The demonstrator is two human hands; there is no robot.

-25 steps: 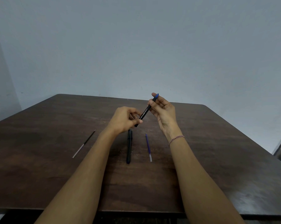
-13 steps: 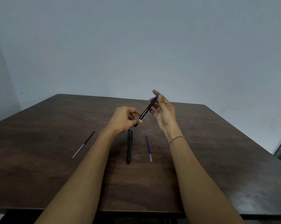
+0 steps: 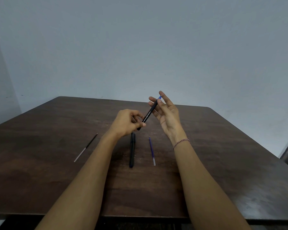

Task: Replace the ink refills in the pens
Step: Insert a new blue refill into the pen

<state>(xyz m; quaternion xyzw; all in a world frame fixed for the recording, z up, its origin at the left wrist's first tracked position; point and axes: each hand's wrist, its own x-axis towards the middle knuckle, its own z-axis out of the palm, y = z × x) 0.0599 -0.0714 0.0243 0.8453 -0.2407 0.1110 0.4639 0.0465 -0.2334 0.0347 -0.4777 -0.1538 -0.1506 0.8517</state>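
The right hand has loosened, fingers now spread behind the blue end of the pen at centre frame. The left hand pinches the lower end; the long axis slants up and right, towards the right hand's fingers.

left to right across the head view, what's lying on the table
dark refill → black pen → blue refill

Dark wooden table, black pen, blue refill, black refill
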